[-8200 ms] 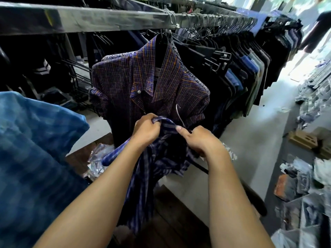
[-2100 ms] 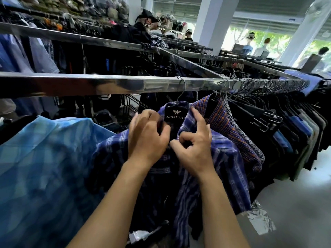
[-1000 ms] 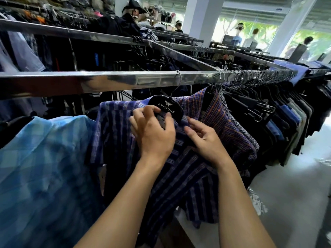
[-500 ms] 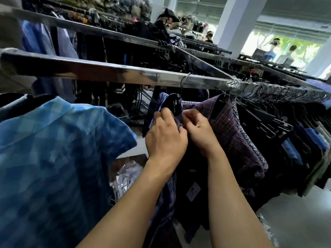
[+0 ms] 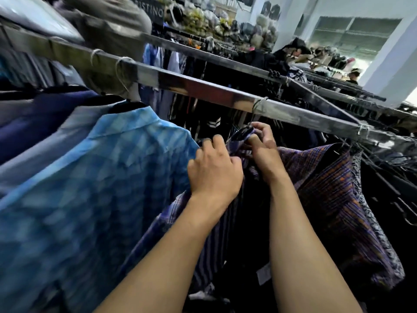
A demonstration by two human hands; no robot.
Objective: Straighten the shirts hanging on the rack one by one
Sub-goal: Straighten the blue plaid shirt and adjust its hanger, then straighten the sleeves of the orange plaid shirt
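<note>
Rows of long clothing rails fill a shop floor, with a white pillar [image 5: 390, 64] at the far right. Along the nearest shiny metal rail [image 5: 203, 86], starting at the left, a light-blue checked shirt [image 5: 112, 177] hangs broad and flat, its right shoulder just beside the left hand [image 5: 214, 172].

That hand is clenched into the shoulder cloth of a dark blue-and-purple striped shirt [image 5: 212, 251], which hangs from the rail in the middle of the scene, between the blue one and the next. The right hand [image 5: 264, 150] pinches the same shirt's collar close under the thin wire hanger hook [image 5: 258, 105] that loops over the rail. The body of the shirt drops between the two forearms, bunched and not yet lying flat.

Further right, a purple-and-orange plaid shirt [image 5: 327, 177] hangs touching the right wrist, and past it are tightly packed black garments [image 5: 394, 177].

As I judge it, the main risks come from tugging at the collar. A pull toward the near side could lift the hook off the rail, or drag the cloth off one hanger shoulder so the shirt slumps. The crowding neighbours could also be pulled crooked as the striped one is smoothed.
</note>
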